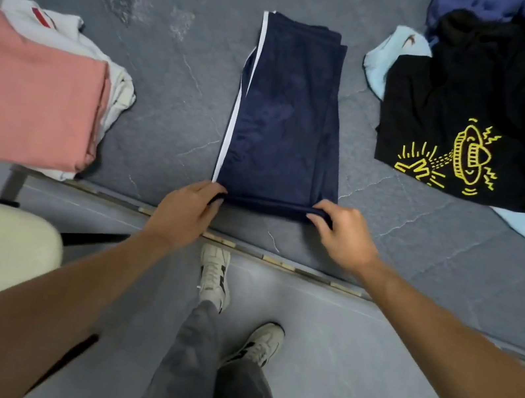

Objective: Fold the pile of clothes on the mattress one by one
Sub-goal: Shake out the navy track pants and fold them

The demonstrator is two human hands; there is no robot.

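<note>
Grey mattress (175, 87) holds folded clothes (28, 97) at left and an unfolded pile (485, 107) at far right, while the left hand (188, 209) and right hand (344, 233) each pinch the near edge of half-folded navy shorts (285, 116) between them.

Grey mattress (175, 87) under navy trousers (285, 116), folded stack (30, 83), clothes pile (483, 114)
</note>
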